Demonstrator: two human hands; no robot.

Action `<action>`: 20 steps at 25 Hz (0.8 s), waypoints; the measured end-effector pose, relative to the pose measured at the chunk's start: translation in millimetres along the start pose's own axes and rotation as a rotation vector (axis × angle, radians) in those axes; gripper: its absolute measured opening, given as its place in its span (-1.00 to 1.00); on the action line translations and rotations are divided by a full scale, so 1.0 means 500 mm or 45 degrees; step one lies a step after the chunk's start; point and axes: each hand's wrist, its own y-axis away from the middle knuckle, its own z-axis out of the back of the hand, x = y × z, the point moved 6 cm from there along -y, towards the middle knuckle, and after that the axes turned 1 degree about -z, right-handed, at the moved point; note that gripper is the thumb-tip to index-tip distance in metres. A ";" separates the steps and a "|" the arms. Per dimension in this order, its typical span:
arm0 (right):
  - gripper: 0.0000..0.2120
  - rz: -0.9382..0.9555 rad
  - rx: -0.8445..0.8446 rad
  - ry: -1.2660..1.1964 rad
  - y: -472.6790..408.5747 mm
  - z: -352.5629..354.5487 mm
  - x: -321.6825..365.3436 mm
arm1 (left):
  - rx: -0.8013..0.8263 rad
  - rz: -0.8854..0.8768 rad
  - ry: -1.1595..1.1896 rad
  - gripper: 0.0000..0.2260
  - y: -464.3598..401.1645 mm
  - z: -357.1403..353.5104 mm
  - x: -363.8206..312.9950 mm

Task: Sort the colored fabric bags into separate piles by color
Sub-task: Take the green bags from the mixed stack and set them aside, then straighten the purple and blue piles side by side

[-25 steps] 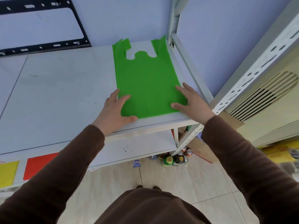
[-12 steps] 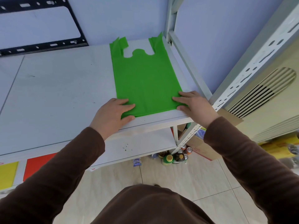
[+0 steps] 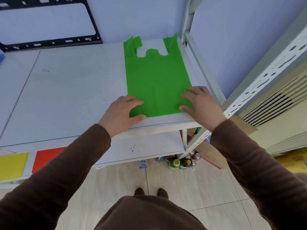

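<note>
A green fabric bag (image 3: pixel 155 77) lies flat on the right end of the white top shelf (image 3: pixel 69 90), its handles pointing to the back wall. My left hand (image 3: pixel 122 112) rests flat on the bag's near left corner, fingers spread. At the near right corner, my right hand (image 3: pixel 201 103) presses down with its fingers apart. Neither hand grips the bag. On the lower shelf at the left, a red bag (image 3: pixel 47 158) and a yellow bag (image 3: pixel 12 166) lie side by side, partly hidden by the top shelf and my sleeve.
A white perforated shelf post (image 3: pixel 259 77) rises at the right, with a rail along the shelf's right edge. A black metal bracket (image 3: pixel 49 42) hangs on the back wall. Bottles and cans (image 3: pixel 181 161) and a cardboard box (image 3: pixel 211 155) stand on the tiled floor.
Both hands have slid a little toward the bag's near corners and stay flat on it. The bag has stayed on the shelf; the view has tilted down slightly.
</note>
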 end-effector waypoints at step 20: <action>-0.81 0.280 -0.181 -0.205 -0.022 -0.101 0.944 | -0.477 0.289 -0.073 -0.87 0.587 0.433 0.636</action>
